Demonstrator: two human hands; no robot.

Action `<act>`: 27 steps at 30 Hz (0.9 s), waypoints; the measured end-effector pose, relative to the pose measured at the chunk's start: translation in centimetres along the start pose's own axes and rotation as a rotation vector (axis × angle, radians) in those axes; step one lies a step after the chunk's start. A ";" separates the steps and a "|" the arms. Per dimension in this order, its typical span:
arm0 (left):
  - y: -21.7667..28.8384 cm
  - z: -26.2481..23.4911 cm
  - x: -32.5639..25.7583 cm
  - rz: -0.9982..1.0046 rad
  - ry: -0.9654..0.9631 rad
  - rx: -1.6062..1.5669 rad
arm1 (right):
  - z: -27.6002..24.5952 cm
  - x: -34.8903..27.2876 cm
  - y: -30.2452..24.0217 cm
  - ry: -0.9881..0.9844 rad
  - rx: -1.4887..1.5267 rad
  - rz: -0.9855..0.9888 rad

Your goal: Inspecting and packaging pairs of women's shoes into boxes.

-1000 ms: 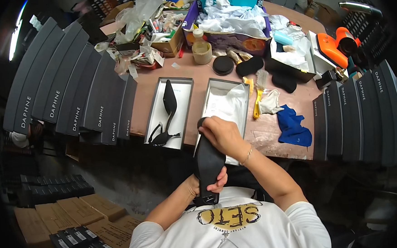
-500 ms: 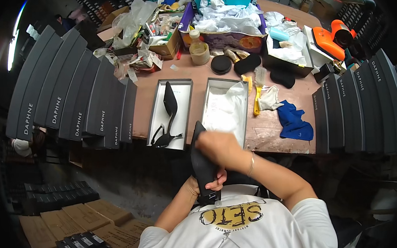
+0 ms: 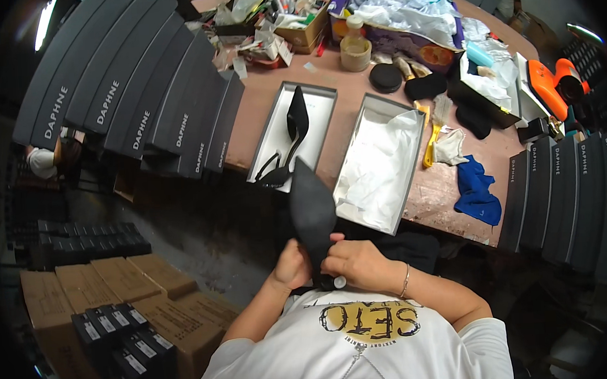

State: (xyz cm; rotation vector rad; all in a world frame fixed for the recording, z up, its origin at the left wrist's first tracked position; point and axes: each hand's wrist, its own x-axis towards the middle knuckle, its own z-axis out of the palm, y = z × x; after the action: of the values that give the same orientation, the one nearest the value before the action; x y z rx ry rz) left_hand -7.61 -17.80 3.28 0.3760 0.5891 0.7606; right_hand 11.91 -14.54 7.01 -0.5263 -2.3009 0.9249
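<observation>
A black pointed-toe heeled shoe [image 3: 311,206] is held upright in front of my chest, its toe pointing away toward the table. My left hand [image 3: 293,264] grips it low on the left side, fingers curled. On the other side my right hand [image 3: 360,264] has its fingers closed around the lower, heel end. That end is partly hidden by my hands. A matching black strappy shoe [image 3: 298,117] lies in an open shoebox [image 3: 321,112] with a white inside. To its right, another open shoebox [image 3: 382,105] holds white tissue paper [image 3: 382,160].
Stacked dark grey shoeboxes [image 3: 130,82] flank the table [image 3: 440,205] at left, with more boxes [image 3: 550,195] at right. A yellow-handled brush [image 3: 429,150], a blue cloth [image 3: 476,189], a jar [image 3: 355,51] and an orange heat gun [image 3: 547,88] lie beyond. Cartons [image 3: 94,286] stand lower left.
My right hand has come down from the toe of the shoe to its heel end. The shoe now shows its broad surface more fully. The whole view has turned, shifting the table rightward.
</observation>
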 end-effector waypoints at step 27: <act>5.4 5.5 5.0 0.671 0.368 0.124 | -4.0 -2.9 1.3 0.294 -0.310 0.220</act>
State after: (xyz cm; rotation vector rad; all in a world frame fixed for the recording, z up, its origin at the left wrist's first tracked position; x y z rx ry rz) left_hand -4.18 -11.15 8.57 0.5638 0.8721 1.4605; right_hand 16.86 -13.25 7.31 -0.9937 -2.1515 0.5409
